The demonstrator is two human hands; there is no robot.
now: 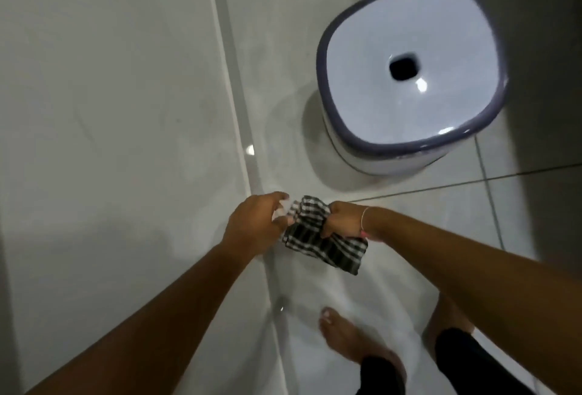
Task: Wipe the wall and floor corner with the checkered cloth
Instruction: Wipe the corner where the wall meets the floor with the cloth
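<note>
One checkered cloth (324, 237) in play, black and white, bunched up and held in the air just above the floor (393, 284), right beside the seam where the wall (110, 95) meets the tiles. Its long axis runs on a diagonal: the upper end points up-left toward the wall seam, the loose lower corner trails down-right and hangs free below the wrist. The right hand (345, 220) has its fingers clenched tight around the middle of the bundle, knuckles toward the wall. The left hand (255, 221) comes in from the wall side, fingers curled and pinching the upper-left end of the fabric; the exact contact is blurred, but thumb and fingertips sit on the cloth's edge. Two hands, then, both on the one cloth, close together with the fabric bridging them. A thin bracelet (364, 216) circles the right wrist.

Widening out: one pale grey strip (239, 105) runs along the corner from the top of the view down past the left hand. One white plastic stool (409, 80) with a dark blue rim and a square hole in its top stands on the floor, well apart from the cloth. Two bare feet below; the left foot (343, 335) is clear, the other mostly hidden behind the right forearm.
</note>
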